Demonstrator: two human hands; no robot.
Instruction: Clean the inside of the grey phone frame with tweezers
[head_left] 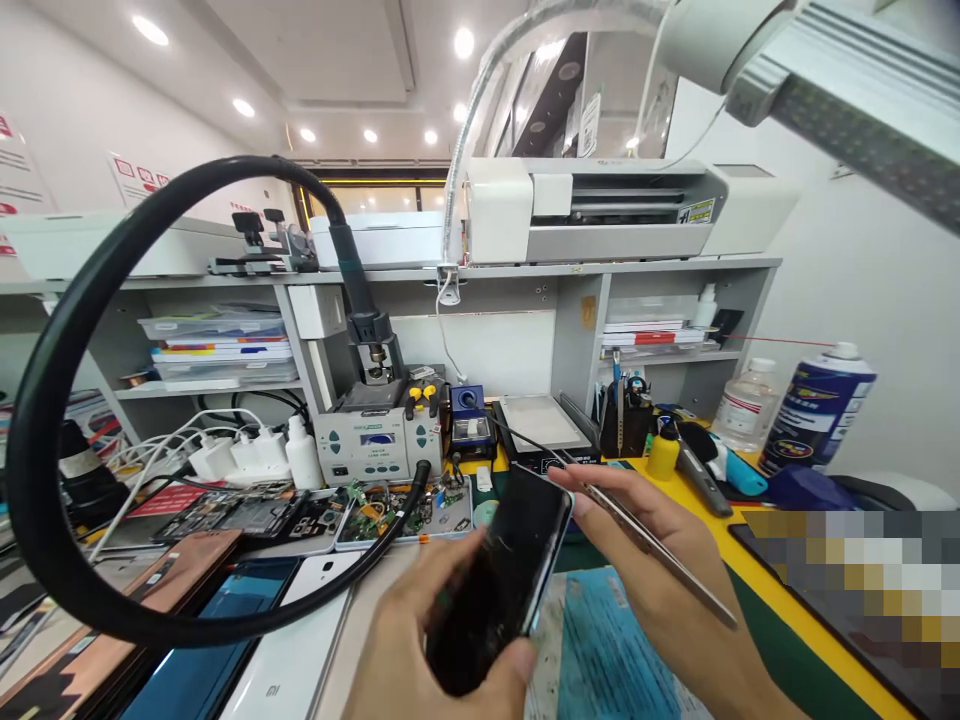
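From the head view, the left hand (442, 640) gripped a dark phone (499, 580), fingers wrapped round its lower half and thumb across the bottom edge, tilting it up above the surface (757, 590). The right hand (660, 560) pinched a pair of tweezers (652, 545), the tips laid right at the phone's upper right edge. By the look of it, the job stood early: the phone seemed whole, its glass in place, the tool only at the seam, so any opening or lifting looked left to do.

Room was tight on the left. A thick black hose (67, 400) looped wide there, running to the rework station (375, 440), and a tray of loose circuit parts (397, 505) sat just behind the phone. Flat phones and panels (225, 610) crowded the near left. To the right, a blue mat (607, 650) lay under the hands with bare space, while the spray can (817, 405) and a clear bottle (746, 405) stood well apart near the far edge.
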